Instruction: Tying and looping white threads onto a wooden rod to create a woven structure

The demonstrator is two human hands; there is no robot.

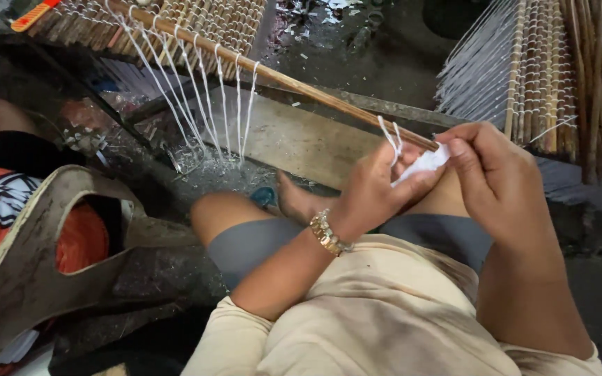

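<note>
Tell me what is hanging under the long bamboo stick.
Loops of white string hang under the bamboo stick, running down toward the littered ground. At its near end the left hand and right hand pinch a white wad; what lies beneath them is covered.

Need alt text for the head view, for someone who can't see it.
Both hands meet at the end of a long stick: the left hand and right hand pinch a small wad of white string there. White strings hang in loops from the stick, with woven stick mats behind.
</note>
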